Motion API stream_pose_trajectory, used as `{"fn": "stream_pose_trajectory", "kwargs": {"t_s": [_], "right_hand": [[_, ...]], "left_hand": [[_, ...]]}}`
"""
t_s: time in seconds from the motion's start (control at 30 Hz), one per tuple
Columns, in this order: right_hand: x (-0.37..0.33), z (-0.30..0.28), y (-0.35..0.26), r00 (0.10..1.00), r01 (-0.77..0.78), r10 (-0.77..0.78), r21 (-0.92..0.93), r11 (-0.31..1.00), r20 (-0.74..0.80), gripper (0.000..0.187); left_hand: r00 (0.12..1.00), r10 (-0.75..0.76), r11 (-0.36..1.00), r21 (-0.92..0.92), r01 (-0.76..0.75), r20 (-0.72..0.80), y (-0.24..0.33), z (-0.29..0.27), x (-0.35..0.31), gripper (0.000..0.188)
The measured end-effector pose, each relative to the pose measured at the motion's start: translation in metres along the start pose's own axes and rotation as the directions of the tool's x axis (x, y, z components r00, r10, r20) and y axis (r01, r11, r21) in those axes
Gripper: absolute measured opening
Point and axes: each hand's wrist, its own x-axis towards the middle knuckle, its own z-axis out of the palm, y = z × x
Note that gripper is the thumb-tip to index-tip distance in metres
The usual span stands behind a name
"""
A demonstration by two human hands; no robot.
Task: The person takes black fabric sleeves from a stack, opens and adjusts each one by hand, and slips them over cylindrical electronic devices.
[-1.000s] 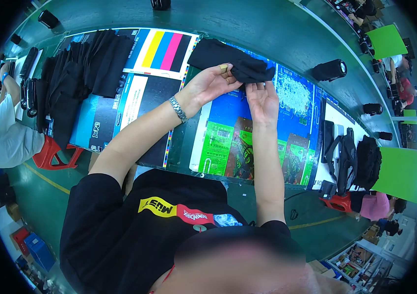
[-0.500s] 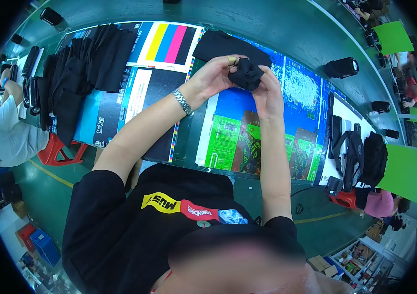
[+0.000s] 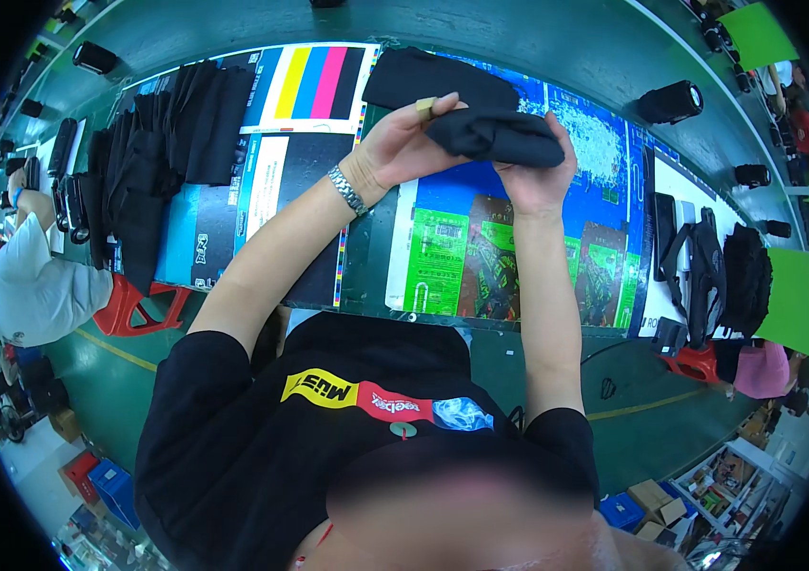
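Note:
A piece of black cloth (image 3: pixel 495 135), twisted and folded, is stretched between my hands above the printed table top. My left hand (image 3: pixel 395 150) grips its left end; a yellowish band wraps one finger and a metal watch (image 3: pixel 347 190) sits on that wrist. At the cloth's right end my right hand (image 3: pixel 538 186) holds it from below and the side, fingers curled round it and partly hidden. Just beyond my hands a larger black cloth (image 3: pixel 438 80) lies flat on the table.
Black cloth pieces (image 3: pixel 147 143) are heaped at the left. Printed sheets (image 3: pixel 519 257) cover the table. Dark cylindrical devices (image 3: pixel 671 102) stand along the far strip. Black straps and pouches (image 3: pixel 700 276) lie at the right. A person in white (image 3: pixel 38 276) sits at the left by a red stool (image 3: pixel 143 309).
The black cloth was a compact bunch between my fingertips and is now spread wider. My hands have moved apart, the right one to the right.

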Motion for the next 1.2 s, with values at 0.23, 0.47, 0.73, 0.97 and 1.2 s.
{"fn": "stream_pose_trajectory", "kwargs": {"t_s": [0.23,0.47,0.73,0.97,1.2], "right_hand": [[0.0,-0.001,0.008,0.999,0.004,-0.005,0.013,1.0,0.035,0.035],[-0.019,0.019,0.008,0.998,-0.018,0.007,-0.195,0.981,-0.057,0.036],[-0.001,0.052,0.023,0.995,-0.076,-0.003,-0.795,0.602,-0.097,0.013],[0.031,0.102,0.032,0.995,-0.096,0.031,-0.967,0.234,-0.091,0.032],[0.133,0.101,0.035,0.985,-0.085,0.17,-0.81,0.581,0.019,0.031]], "left_hand": [[0.954,-0.275,0.954,0.158,0.255,0.119,0.008,0.0,-0.009,0.042],[0.989,-0.041,0.911,0.411,-0.022,0.143,0.015,-0.002,-0.008,0.038],[0.991,-0.032,0.195,0.974,-0.118,0.126,0.056,0.061,-0.005,0.03],[0.948,-0.294,0.053,0.993,-0.106,0.117,0.11,0.099,-0.045,0.021],[0.926,0.368,0.507,0.816,-0.277,0.085,0.178,0.065,-0.042,0.018]]}}
